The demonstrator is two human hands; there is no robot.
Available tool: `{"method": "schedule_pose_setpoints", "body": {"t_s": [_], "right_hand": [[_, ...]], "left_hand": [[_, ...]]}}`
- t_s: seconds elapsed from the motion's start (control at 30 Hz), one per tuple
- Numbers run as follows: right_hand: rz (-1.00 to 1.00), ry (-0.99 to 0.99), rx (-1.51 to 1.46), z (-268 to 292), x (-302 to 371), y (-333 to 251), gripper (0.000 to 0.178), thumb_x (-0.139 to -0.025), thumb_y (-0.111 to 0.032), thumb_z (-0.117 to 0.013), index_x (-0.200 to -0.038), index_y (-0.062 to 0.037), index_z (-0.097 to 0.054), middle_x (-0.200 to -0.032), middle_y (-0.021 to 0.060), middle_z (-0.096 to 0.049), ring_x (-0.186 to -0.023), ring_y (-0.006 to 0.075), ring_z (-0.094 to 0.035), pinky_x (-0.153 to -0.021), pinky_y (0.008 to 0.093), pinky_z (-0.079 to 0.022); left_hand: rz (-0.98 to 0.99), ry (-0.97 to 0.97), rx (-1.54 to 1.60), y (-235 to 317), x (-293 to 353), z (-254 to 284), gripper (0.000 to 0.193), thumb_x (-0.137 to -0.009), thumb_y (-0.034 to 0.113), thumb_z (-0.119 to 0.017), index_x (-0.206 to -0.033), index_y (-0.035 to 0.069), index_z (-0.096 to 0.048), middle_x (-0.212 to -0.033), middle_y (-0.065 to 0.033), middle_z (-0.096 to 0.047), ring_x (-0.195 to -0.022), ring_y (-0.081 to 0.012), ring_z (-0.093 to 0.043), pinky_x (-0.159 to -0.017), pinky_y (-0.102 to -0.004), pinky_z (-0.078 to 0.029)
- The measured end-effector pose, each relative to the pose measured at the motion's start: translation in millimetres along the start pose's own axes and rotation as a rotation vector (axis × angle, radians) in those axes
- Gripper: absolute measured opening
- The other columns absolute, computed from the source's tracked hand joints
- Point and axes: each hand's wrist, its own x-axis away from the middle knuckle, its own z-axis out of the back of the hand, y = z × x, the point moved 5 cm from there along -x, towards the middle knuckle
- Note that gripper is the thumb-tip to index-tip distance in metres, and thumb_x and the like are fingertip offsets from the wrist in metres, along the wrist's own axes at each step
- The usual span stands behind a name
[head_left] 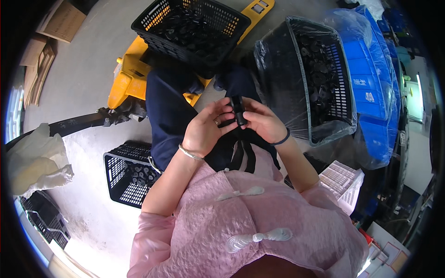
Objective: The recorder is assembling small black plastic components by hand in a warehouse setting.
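Note:
Between my two hands, over my lap, is a small black cylindrical part (238,110), held roughly upright in the picture. The fingertips of my left hand (208,121) press on its left side. My right hand (264,121) grips it from the right with thumb and fingers. The part looks ribbed or stepped near its lower end, and some of it is hidden by my fingers. Beyond my knees a black crate (185,51) holds many small black parts, and a plastic-lined black crate (300,69) to the right holds more.
A yellow pallet jack (132,83) carries the far crate. At my left a smaller black crate (121,178) lies with several dark round parts inside. Blue bins (366,78) in plastic stand far right, a white basket (342,178) nearer. Cardboard (62,21) leans at the far left.

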Motion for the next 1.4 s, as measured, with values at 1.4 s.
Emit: {"method": "schedule_pose_setpoints", "body": {"t_s": [1.4], "right_hand": [[0.298,0.306,0.45,22.7,17.3,-56.4,0.025,-0.081,-0.007,-0.056,-0.105,-0.0019,-0.055,-0.086,-0.0006,-0.053,-0.075,0.0045,-0.05,-0.069,0.0177,-0.042]], "left_hand": [[-0.428,0.023,-0.895,1.4,-2.5,-8.3,0.061,-0.073,-0.009,-0.057,-0.128,0.009,-0.037,-0.107,-0.0049,-0.049,-0.096,-0.0133,-0.051,-0.08,-0.0259,-0.044]]}}
